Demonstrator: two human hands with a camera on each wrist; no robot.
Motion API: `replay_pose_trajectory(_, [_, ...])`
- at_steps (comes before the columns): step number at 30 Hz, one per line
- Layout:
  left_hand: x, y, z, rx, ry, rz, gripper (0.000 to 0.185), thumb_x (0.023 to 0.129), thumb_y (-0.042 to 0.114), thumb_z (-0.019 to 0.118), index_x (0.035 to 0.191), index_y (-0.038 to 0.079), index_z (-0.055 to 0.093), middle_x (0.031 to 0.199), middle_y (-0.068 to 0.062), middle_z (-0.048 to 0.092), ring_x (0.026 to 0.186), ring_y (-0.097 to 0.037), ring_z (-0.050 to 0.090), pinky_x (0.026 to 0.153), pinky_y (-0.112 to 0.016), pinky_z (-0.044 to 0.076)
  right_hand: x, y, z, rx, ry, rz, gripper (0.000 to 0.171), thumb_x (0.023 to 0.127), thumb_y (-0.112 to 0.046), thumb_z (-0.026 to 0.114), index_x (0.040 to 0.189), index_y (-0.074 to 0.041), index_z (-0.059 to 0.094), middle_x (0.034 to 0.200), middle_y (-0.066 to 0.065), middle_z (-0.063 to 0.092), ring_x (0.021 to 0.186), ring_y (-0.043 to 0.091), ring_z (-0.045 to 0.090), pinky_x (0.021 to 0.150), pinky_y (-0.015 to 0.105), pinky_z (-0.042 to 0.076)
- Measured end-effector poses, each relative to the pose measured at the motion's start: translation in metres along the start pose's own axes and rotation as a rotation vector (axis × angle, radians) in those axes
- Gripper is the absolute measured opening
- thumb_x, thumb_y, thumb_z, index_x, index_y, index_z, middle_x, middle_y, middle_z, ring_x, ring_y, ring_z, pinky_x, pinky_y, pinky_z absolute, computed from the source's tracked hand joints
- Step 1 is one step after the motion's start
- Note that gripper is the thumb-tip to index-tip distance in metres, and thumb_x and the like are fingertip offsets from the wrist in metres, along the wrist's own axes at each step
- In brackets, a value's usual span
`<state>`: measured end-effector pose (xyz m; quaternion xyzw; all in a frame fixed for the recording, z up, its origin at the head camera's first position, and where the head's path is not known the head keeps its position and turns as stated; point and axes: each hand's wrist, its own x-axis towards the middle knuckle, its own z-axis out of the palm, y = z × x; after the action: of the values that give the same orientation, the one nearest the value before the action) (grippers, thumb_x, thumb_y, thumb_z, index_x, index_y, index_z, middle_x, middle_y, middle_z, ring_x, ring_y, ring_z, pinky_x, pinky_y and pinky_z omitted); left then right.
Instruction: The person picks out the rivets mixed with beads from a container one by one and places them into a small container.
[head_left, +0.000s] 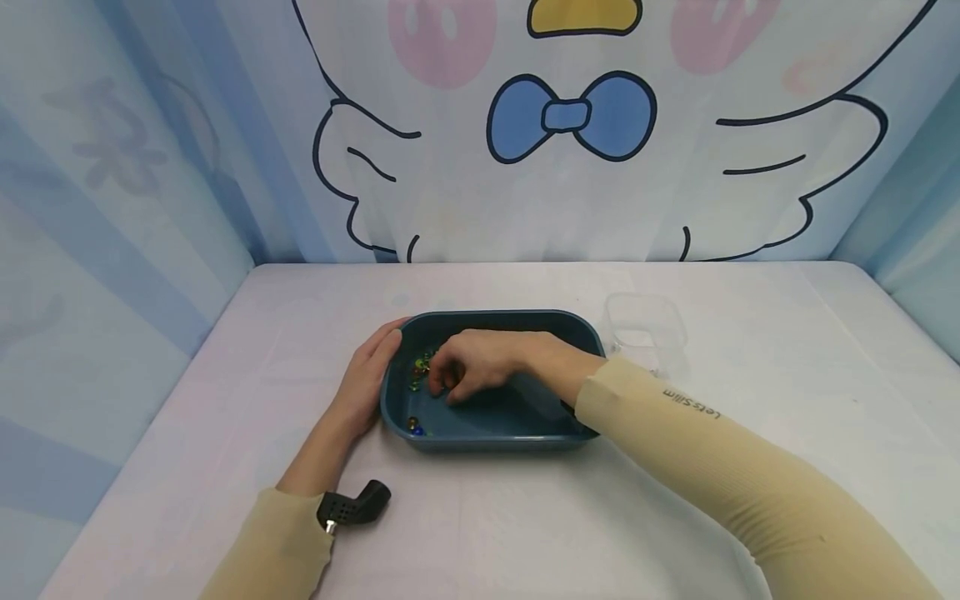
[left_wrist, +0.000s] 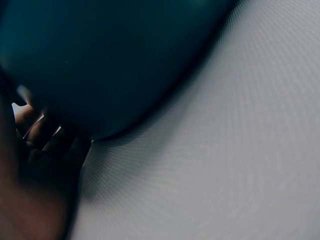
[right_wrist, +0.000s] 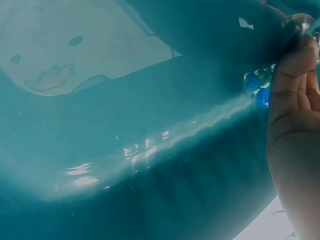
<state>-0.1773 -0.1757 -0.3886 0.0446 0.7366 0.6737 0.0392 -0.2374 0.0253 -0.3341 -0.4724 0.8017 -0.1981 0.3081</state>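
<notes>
A dark teal rectangular tray (head_left: 547,417) sits on the table. My left hand (head_left: 367,375) holds its left end, with the thumb at the rim and the fingers along the outer wall; the left wrist view shows those fingers (left_wrist: 42,132) partly behind the wall. Inside the tray, my right hand (head_left: 480,362) reaches down with bent fingers, beside a cluster of small glass marbles (head_left: 420,367). In the right wrist view, blue marbles (right_wrist: 262,97) lie close by the fingers, and glassy glints show near the fingertips. I cannot tell whether a marble is pinched there.
Behind the tray's right end stands a clear plastic container (head_left: 647,321). Two more marbles (head_left: 414,425) lie in the tray's front left corner. A black wrist camera (head_left: 356,504) sticks out from the left sleeve. A printed curtain (head_left: 570,208) hangs behind the table.
</notes>
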Motion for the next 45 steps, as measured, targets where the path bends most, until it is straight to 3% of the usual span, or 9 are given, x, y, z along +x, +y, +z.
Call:
replay_pose_trajectory(13, [0.0005,0.0007,0.0016,0.013,-0.002,-0.016,0.050,0.111,0.037,0.035,0.150,0.008,0.045,0.151,-0.009,0.047,0.141,-0.022,0.039,0.117,-0.042,0.028,-0.0024,0.0042,-0.0001,-0.035,0.033,-0.025,0.012,0.091,-0.011,0.076,0.103,-0.011,0.074,0.105,-0.003,0.061,0.089,0.009,0.061,0.080,0.020,0.050])
replay_pose_trajectory(23, [0.0004,0.0017,0.0014,0.011,0.001,-0.008,0.049,0.111,0.036,0.035,0.150,0.007,0.046,0.150,-0.009,0.048,0.141,-0.021,0.039,0.118,-0.041,0.026,-0.0020,0.0039,-0.0006,-0.058,0.043,-0.054,0.006,0.090,-0.008,0.075,0.095,-0.012,0.075,0.098,-0.005,0.062,0.084,0.008,0.061,0.079,0.020,0.050])
replay_pose_trajectory(35, [0.0003,0.0010,0.0008,0.006,0.002,-0.003,0.049,0.111,0.036,0.035,0.150,0.007,0.046,0.150,-0.010,0.048,0.140,-0.021,0.039,0.118,-0.041,0.027,-0.0024,0.0006,-0.0010,-0.056,0.020,0.020,0.010,0.091,-0.005,0.071,0.093,-0.014,0.073,0.086,-0.006,0.064,0.077,0.010,0.059,0.072,0.022,0.049])
replay_pose_trajectory(45, [-0.0003,0.0006,0.0004,0.009,0.003,-0.002,0.049,0.111,0.035,0.035,0.149,0.007,0.046,0.150,-0.009,0.048,0.140,-0.021,0.039,0.118,-0.041,0.027,-0.0019,0.0012,-0.0005,-0.052,-0.017,0.029,0.014,0.088,-0.003,0.069,0.091,-0.016,0.070,0.083,-0.005,0.061,0.075,0.011,0.057,0.067,0.024,0.046])
